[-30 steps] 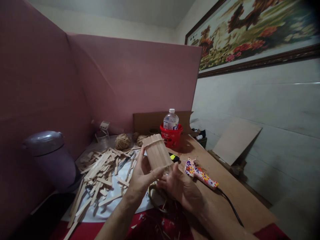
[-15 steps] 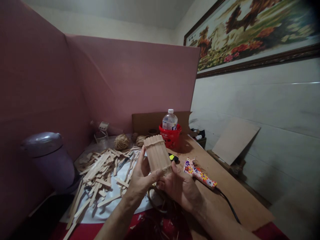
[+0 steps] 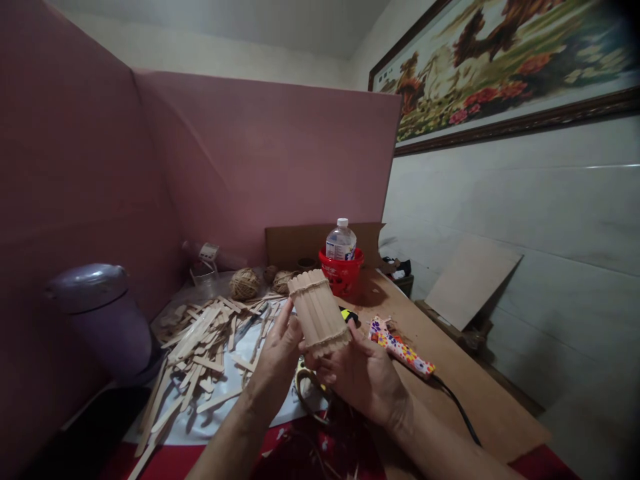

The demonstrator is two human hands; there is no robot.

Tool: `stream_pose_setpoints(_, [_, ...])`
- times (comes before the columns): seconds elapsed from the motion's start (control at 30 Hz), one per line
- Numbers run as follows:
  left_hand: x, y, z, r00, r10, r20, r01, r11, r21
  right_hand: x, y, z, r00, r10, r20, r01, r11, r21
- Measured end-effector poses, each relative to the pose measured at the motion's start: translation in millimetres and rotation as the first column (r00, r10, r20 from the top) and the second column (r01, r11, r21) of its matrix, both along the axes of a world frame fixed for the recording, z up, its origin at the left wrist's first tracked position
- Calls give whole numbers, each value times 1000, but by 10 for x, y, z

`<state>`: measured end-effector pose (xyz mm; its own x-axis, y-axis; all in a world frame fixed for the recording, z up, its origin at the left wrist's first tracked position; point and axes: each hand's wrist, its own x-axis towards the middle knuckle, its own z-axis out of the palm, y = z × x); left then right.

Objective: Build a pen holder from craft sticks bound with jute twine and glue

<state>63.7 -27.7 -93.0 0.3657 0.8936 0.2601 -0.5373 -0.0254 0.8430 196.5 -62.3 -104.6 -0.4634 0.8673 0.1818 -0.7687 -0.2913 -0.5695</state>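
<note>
1. Together, the left hand and right hand hold the stick piece: the left closed against its left side, the right cupping its lower end.
2. Between them, over the desk, its long axis tilts away leftward.
3. Beyond, toward the far edge: red basket.

Tall, dull-pink flat partition panels are boxing in the back and left, and the light's looking pretty dim. A dark-framed picture of horses and red flowers is hanging on a pale, glossy wall; a beige rectangular board is leaning below, beside a brown tabletop.
</note>
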Motion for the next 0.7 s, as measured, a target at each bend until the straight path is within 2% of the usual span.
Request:
stream_pose_setpoints(0.07, [10,-13,10,1000,-5,-27,6,1000,27,-12,-5,-4,1000,18,6,-18,1000,2])
stream_pose_setpoints(0.13, [-17,-9,42,998,43,-53,-41,998,42,-29,-1,-12,999,-3,53,2,1000,22])
stream_pose_setpoints(0.17, [-51,4,70,994,90,-64,-87,995,54,-33,8,-18,995,-57,86,55,998,33])
stream_pose_setpoints(0.23, [-163,59,155,969,242,-47,-235,965,120,-22,41,-39,946,-284,159,279,959,52])
stream_pose_setpoints(0.27, [-235,99,205,946,322,-41,-311,936,165,-5,65,-54,881,-432,193,428,901,64])
stream_pose_setpoints(0.3, [-311,147,254,902,431,-4,-419,880,222,17,91,-72,790,-570,227,568,819,79])
stream_pose_setpoints(0.33, [-386,198,295,841,538,59,-532,801,274,43,118,-93,692,-672,264,675,732,95])
stream_pose_setpoints(0.37, [-453,251,323,770,631,97,-625,714,315,68,143,-114,610,-734,299,741,662,112])
stream_pose_setpoints(0.4, [-507,301,336,725,682,93,-666,662,344,90,164,-135,556,-761,335,773,621,128])
stream_pose_setpoints(0.43, [-547,347,333,702,709,71,-684,642,347,106,180,-153,526,-765,371,782,607,144])
stream_pose_setpoints(0.47, [-571,385,315,694,719,35,-687,647,331,114,188,-167,510,-755,413,774,612,164])
stream_pose_setpoints(0.53, [-576,435,255,719,693,-50,-661,704,261,108,182,-184,442,-723,531,722,638,268])
stream_pose_setpoints(0.6, [-547,447,195,745,656,-125,-632,753,184,79,139,-187,254,-734,630,580,636,508])
stream_pose_setpoints(0.67, [-509,428,157,790,575,-210,-570,816,92,40,67,-184,16,-788,615,297,591,750])
stream_pose_setpoints(0.7, [-493,411,146,821,511,-256,-520,854,37,20,26,-183,-74,-814,577,138,564,814])
